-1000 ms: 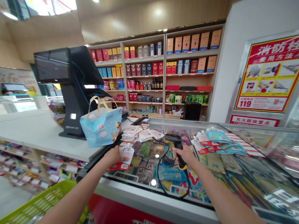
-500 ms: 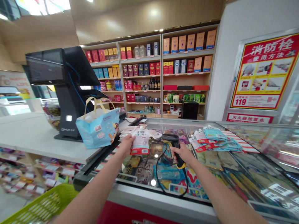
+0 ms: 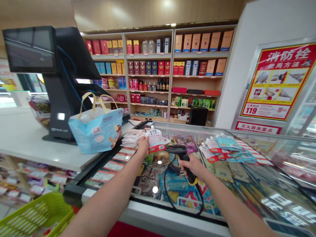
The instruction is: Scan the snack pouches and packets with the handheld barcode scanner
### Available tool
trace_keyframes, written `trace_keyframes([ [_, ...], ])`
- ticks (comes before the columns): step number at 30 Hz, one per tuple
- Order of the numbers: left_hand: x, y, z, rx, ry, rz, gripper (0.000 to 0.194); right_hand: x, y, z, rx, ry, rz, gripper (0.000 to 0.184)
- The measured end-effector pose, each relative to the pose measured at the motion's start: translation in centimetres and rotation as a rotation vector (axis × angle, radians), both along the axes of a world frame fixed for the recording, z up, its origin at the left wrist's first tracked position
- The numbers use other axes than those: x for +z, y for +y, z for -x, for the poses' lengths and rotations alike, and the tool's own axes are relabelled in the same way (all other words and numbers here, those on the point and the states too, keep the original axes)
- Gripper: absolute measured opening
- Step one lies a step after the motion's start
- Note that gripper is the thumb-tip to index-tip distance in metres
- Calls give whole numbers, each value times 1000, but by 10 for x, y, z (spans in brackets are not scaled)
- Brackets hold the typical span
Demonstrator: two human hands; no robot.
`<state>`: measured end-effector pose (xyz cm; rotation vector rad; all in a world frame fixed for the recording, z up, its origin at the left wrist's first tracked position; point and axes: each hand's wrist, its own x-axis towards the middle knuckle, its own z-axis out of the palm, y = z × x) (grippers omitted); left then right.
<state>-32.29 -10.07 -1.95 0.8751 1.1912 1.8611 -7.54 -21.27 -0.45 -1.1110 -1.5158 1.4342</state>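
Note:
My left hand (image 3: 143, 144) grips a white-and-red spouted drink pouch (image 3: 156, 139) by its left side, its printed front towards me. In my right hand (image 3: 191, 166) is a black-and-yellow barcode scanner (image 3: 177, 149), held by the handle, its head close to the pouch's right edge. The scanner's black cable (image 3: 166, 184) loops down over the freezer's glass top. Left of the held pouch lies a stack of pale pouches (image 3: 132, 137). Right of the scanner rests a pile of blue, white and red spouted pouches (image 3: 225, 148).
A glass-topped freezer (image 3: 145, 201) with packaged goods inside spans the front. On the left counter (image 3: 27, 138) stand a blue shopping bag (image 3: 97, 131) and a black checkout terminal (image 3: 65, 82). A green basket (image 3: 37, 210) sits at lower left. Boxed goods fill the shelves (image 3: 148, 56) behind.
The held pouch has moved a little to the right and tipped, bringing it closer to the scanner head. The view has shifted slightly; the scanner stays in my right hand.

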Motion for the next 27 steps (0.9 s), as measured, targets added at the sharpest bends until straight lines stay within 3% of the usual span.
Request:
trace_keyframes([
  [18,-2,0,-3,33,-60,-10,9,-2,0,0,36,-37,-15,29],
  [27,-10,7,1,20,-19,-13,19,-5,1,-1,52,-19,-1,30],
])
